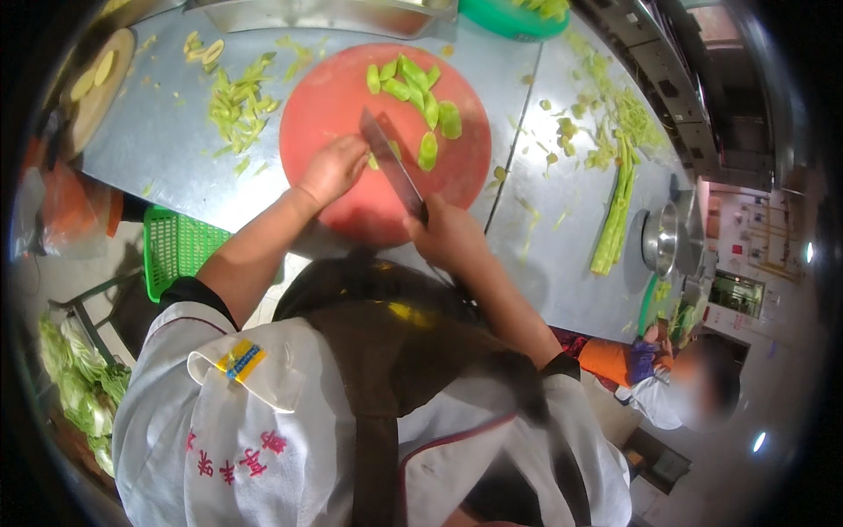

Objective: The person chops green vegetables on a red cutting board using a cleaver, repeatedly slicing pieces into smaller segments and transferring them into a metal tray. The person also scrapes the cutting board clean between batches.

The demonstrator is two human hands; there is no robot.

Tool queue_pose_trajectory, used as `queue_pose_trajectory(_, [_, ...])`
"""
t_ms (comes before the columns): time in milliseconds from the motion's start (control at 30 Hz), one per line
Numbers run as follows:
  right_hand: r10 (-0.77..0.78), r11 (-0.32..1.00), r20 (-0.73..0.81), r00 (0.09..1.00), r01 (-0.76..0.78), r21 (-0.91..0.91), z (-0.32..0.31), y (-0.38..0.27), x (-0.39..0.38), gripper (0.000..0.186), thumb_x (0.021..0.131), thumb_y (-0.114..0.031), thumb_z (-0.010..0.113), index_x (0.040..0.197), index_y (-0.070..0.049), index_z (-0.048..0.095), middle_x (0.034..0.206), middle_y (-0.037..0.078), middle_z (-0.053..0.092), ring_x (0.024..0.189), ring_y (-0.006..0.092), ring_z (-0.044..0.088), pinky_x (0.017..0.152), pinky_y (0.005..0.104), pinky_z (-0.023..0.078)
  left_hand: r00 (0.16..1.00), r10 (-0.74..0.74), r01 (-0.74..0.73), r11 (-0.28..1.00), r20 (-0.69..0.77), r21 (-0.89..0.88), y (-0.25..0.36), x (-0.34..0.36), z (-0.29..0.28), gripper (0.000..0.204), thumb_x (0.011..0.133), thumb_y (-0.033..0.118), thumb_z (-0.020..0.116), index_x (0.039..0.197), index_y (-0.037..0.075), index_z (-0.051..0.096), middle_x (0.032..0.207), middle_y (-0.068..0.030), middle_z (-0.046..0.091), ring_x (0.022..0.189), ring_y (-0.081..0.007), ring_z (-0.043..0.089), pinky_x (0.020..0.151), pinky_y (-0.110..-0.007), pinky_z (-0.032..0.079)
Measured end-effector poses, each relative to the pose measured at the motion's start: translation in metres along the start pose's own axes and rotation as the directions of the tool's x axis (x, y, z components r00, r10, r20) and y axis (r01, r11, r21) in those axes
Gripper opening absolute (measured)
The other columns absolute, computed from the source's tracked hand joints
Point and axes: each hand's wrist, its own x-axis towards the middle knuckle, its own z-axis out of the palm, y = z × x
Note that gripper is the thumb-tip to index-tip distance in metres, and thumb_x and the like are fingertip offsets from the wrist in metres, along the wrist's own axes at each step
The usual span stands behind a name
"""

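A round red cutting board (316, 211) lies on the steel table. My right hand (446, 232) is closed around the handle of a knife (391, 160), whose blade points up and left across the board. My left hand (332, 171) is curled with its fingertips beside the blade, on a light green vegetable piece (373, 162) that is mostly hidden by fingers and blade. Several cut green slices (428, 151) lie on the upper and right part of the board.
Vegetable scraps (237, 110), long green stalks (615, 215), a metal bowl (660, 239), a wooden board (97, 105), a steel tray (325, 18) and a green bowl (509, 26) surround it. Below are a green crate (176, 237) and cabbages (79, 378). A co-worker (654, 395) works at right.
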Motion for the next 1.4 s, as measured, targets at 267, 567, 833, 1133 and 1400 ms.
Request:
queue_pose_trajectory(267, [-0.026,0.998,-0.034,0.999,0.024,-0.051,0.035,0.018,0.02,0.036,0.088,-0.037,0.066,0.095,-0.002,0.059,0.087,0.022,0.069,0.084,0.0427,0.067,0.074,0.0524,0.051,1.0,0.003,-0.003,1.0,-0.002,0.008,-0.002,0.002,0.001,0.007,0.085,0.003,0.064,0.091,0.003,0.061,0.088,-0.0164,0.06,0.083,-0.0385,0.06,0.073,-0.045,0.05])
queue_pose_trajectory(567, [0.004,0.999,0.054,0.999,-0.006,0.042,-0.004,0.005,0.003,0.036,0.088,-0.036,0.066,0.094,-0.002,0.059,0.088,0.024,0.068,0.085,0.0445,0.066,0.076,0.0523,0.051,1.0,-0.016,0.016,1.0,0.005,0.027,-0.007,-0.003,0.004,0.008,0.085,0.005,0.064,0.092,0.004,0.062,0.089,-0.0149,0.061,0.084,-0.0369,0.061,0.074,-0.044,0.052])
queue_pose_trajectory(833, [-0.002,0.999,0.021,1.0,0.003,-0.047,0.024,0.016,0.018,0.038,0.088,-0.039,0.064,0.095,-0.002,0.06,0.087,0.023,0.069,0.085,0.0428,0.067,0.076,0.0523,0.052,0.999,-0.017,0.017,1.0,0.033,0.013,-0.006,0.0,0.003,0.009,0.085,0.002,0.065,0.093,0.001,0.061,0.093,-0.0177,0.062,0.085,-0.0384,0.061,0.075,-0.044,0.051])
queue_pose_trajectory(1133, [-0.013,0.997,-0.014,1.0,0.014,0.077,0.009,0.018,0.016,0.035,0.087,-0.036,0.064,0.095,-0.002,0.06,0.087,0.025,0.068,0.085,0.0445,0.066,0.076,0.0523,0.052,1.0,0.001,-0.001,1.0,0.011,0.013,-0.005,0.0,0.002,0.007,0.084,0.003,0.063,0.091,0.004,0.061,0.089,-0.0152,0.061,0.084,-0.0368,0.06,0.074,-0.044,0.051])
queue_pose_trajectory(1400, [-0.013,0.997,0.051,0.999,0.01,0.071,-0.005,0.011,0.011,0.036,0.087,-0.034,0.064,0.094,0.001,0.061,0.088,0.026,0.068,0.086,0.0446,0.066,0.077,0.0516,0.051,1.0,0.022,-0.022,1.0,-0.011,0.011,-0.003,0.0,0.002,0.008,0.083,0.003,0.064,0.09,0.005,0.06,0.086,-0.0143,0.06,0.082,-0.0364,0.06,0.072,-0.044,0.051])
